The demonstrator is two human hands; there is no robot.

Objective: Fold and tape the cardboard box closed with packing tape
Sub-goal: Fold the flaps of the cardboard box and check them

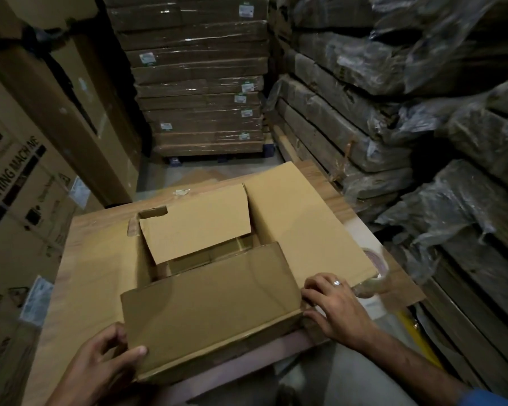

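Table (332,197): one; the box is borne on it
Box (206,259): one, open-topped; three flaps are counted
Right flap (305,224): spread outward from the box
Near flap (211,317): raised at the box's front
Far flap (194,232): folded inward
Right hand (335,303): bent fingers are laid at the near flap's right edge; a grip cannot be told
Left hand (106,361): that flap's left corner is pinched
Tape roll (374,273): one, just right of the box, half hidden
Risk: a gaping seam is likely if the flaps are pressed unevenly
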